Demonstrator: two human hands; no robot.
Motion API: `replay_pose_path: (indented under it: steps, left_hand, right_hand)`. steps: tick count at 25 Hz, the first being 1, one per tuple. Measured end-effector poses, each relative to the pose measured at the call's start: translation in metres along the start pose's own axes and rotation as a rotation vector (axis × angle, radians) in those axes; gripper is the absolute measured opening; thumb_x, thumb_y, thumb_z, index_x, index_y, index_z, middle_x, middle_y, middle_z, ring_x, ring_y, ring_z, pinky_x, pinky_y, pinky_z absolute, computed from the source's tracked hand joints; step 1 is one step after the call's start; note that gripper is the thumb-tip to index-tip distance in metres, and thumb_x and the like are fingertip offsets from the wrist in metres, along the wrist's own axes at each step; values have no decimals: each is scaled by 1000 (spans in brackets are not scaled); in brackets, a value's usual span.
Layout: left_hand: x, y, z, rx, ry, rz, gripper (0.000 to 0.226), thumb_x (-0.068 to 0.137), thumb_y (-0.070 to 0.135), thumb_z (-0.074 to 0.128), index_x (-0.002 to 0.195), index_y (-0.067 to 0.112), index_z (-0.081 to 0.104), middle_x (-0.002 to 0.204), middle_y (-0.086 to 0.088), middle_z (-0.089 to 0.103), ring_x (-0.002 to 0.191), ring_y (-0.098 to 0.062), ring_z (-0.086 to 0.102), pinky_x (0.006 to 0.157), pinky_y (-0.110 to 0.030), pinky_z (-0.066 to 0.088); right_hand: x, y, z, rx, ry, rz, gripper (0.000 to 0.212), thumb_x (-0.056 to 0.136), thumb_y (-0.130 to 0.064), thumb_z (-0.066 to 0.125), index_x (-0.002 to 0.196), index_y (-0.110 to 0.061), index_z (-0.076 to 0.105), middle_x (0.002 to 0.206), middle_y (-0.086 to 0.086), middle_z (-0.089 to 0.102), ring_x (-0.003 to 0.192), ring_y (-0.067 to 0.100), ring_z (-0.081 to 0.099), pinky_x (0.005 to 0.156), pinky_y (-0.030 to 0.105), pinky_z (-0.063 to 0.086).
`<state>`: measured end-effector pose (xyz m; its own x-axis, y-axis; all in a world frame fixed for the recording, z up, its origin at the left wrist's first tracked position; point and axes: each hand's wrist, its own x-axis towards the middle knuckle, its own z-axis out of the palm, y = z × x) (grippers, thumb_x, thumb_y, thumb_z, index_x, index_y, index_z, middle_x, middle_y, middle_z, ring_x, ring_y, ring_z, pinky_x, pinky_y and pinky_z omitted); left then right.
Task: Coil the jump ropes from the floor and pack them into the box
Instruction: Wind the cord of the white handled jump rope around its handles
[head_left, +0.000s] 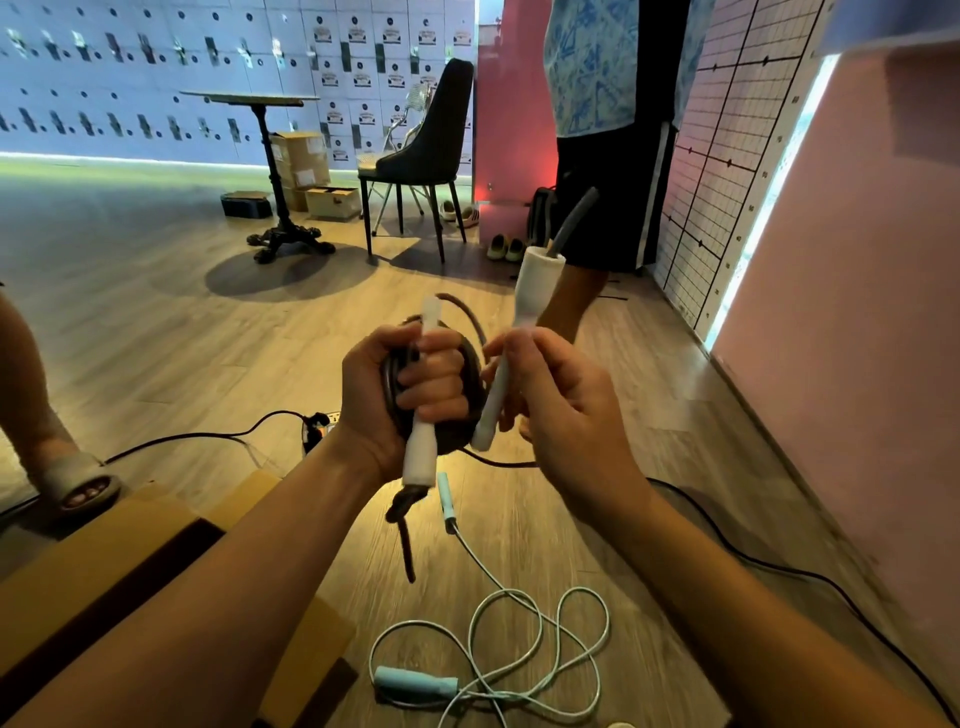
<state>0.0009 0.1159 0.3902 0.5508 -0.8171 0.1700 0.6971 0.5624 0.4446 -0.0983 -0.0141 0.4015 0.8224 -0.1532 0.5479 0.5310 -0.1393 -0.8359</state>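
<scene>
My left grip (395, 395) is curled tight round the dark rope coil (449, 441) and one white handle (422, 457) together. The handle lies across the loops, I'd say to pin them so the bundle can't spring open. A short knotted tail of rope hangs loose below that handle. My right grip (566, 415) pinches the thin shaft of the second white handle (537, 280), fat end up and grey cord running out of its top, tip angled in toward the coil. That reads as bringing it alongside the first handle to finish the bundle. All of this is held in the air over the floor (208, 322), not yet packed. The cardboard box (104, 561) sits low on my left, flaps open, its inside mostly out of view. A pale blue jump rope (415, 682) sprawls uncoiled on the floor just under my arms, clearly the next one to do. Risk: the coil could slacken if the left fingers shift while the handles are paired.
</scene>
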Motion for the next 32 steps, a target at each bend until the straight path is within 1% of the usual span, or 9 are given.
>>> replay_pose_path:
  steps: [3,7,10,13,17,21,27,30,32]
  left_hand:
    - [-5,-6,4,125,-120,-155,9,84,17,45,78,9,48,55,2,36,41,-12,34,45,-26,34]
    - [-6,-7,9,126,-155,-209,9,80,14,46,76,8,50,53,0,37,38,-13,34,44,-25,35]
    - [-7,-1,7,143,-157,-212,9,81,14,45,77,7,50,53,-1,39,39,-14,38,46,-26,38]
    - [-13,7,8,173,-165,-229,13,83,16,51,78,5,55,53,-4,46,42,-14,42,50,-28,44]
    - [-32,19,6,828,257,-19,24,75,28,63,60,10,63,53,-5,54,45,-18,55,51,-27,50]
    - [-62,49,-6,1364,513,134,22,93,27,65,92,5,66,71,-9,64,62,-22,68,57,-31,54]
    - [-108,89,-40,1537,623,175,30,100,33,53,128,22,55,94,0,62,82,-12,60,72,-29,49]
    - [-137,104,-59,1543,720,240,28,101,25,53,128,19,53,103,5,62,81,4,62,67,-14,49]
    - [-160,105,-81,1494,828,302,30,101,28,53,130,21,53,112,8,63,93,7,62,72,-10,49]
  right_hand:
    - [2,4,6,52,150,215,31,95,-39,53,95,-13,70,80,-5,63,73,6,59,64,23,48]
    - [6,9,19,74,307,291,41,81,-58,68,100,-23,77,115,7,66,110,19,64,98,44,54]
    - [10,5,23,214,254,398,45,80,-55,66,105,-19,77,104,12,75,108,33,68,96,54,54]
    - [14,3,27,282,242,487,48,76,-48,73,110,-14,76,106,11,75,105,29,70,93,46,58]
    - [17,1,36,386,287,552,36,83,-31,76,112,-11,75,99,5,77,86,16,71,84,38,59]
    - [18,12,69,415,250,611,32,85,-27,76,114,-13,74,98,0,79,86,9,72,73,26,57]
    - [32,35,130,449,126,742,27,88,-17,74,112,-5,74,96,6,75,82,14,70,72,31,59]
    - [27,61,177,400,-6,855,37,83,-23,78,115,-7,73,110,11,74,105,27,68,95,54,54]
    - [21,80,205,365,-69,894,51,72,-31,83,116,-6,72,116,13,73,110,28,66,95,53,53]
